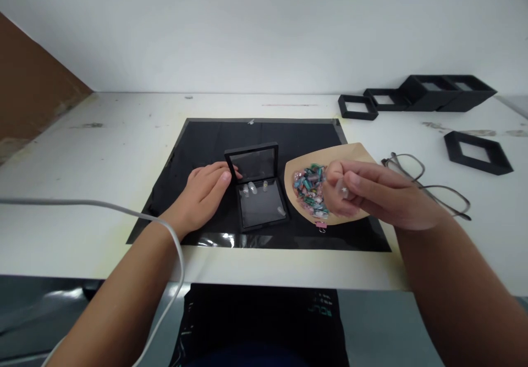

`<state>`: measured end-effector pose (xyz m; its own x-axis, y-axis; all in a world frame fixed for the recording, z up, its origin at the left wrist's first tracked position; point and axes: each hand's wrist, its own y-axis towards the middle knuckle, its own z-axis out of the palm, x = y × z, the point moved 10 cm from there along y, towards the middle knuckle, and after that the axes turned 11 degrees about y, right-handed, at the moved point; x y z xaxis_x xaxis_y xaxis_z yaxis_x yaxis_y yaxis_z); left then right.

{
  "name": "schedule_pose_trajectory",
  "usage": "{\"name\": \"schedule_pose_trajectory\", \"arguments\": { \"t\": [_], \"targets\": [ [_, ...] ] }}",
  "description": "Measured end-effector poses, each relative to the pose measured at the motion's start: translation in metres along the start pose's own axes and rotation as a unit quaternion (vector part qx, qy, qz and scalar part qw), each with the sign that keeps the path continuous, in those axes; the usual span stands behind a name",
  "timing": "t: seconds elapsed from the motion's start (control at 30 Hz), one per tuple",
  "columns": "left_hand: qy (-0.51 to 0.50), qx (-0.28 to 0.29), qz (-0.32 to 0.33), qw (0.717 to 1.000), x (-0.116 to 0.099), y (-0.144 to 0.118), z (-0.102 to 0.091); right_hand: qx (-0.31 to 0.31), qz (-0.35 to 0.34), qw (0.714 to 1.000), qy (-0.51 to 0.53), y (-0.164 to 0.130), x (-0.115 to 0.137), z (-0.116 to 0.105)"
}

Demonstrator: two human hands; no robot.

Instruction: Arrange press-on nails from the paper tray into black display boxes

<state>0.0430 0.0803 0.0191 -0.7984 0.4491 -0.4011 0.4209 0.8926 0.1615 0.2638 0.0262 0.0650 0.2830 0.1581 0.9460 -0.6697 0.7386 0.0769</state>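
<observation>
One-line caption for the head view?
Left hand steadies open black case; right hand pinches a small clear piece over paper tray.

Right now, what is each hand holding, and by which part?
The right hand pinches a small clear piece at its fingertips; which part cannot be told. The left hand holds nothing, resting against the open black case.

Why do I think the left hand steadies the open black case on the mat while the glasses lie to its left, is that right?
Not quite. The head view shows the glasses lying to the right, beyond the paper tray of small pieces. The left hand does rest against the open black case on the mat.
</observation>
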Motion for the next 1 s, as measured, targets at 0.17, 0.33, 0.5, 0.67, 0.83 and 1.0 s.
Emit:
{"name": "schedule_pose_trajectory", "arguments": {
  "t": [0.17, 0.33, 0.5, 0.67, 0.83, 1.0],
  "targets": [
    [0.014, -0.004, -0.025, 1.0, 0.003, -0.003, -0.001, 0.018, 0.0, 0.999, 0.036, 0.004, -0.002, 0.008],
    [-0.026, -0.022, -0.049, 0.998, 0.008, -0.004, -0.003, 0.031, 0.041, 0.998, 0.045, -0.002, -0.012, 0.012],
    [-0.025, -0.021, -0.029, 0.999, 0.004, -0.003, -0.001, 0.144, 0.056, 0.986, 0.07, -0.01, -0.017, 0.048],
    [-0.047, -0.041, -0.032, 0.998, 0.012, -0.004, 0.001, 0.289, 0.132, 0.948, -0.003, -0.016, -0.045, 0.095],
    [-0.043, -0.043, -0.041, 0.997, 0.013, -0.004, 0.001, 0.231, 0.165, 0.952, -0.113, -0.012, -0.052, 0.085],
    [-0.023, -0.026, -0.052, 0.998, 0.004, -0.002, -0.004, 0.073, 0.2, 0.941, -0.263, -0.009, -0.043, 0.033]
  ]
}}
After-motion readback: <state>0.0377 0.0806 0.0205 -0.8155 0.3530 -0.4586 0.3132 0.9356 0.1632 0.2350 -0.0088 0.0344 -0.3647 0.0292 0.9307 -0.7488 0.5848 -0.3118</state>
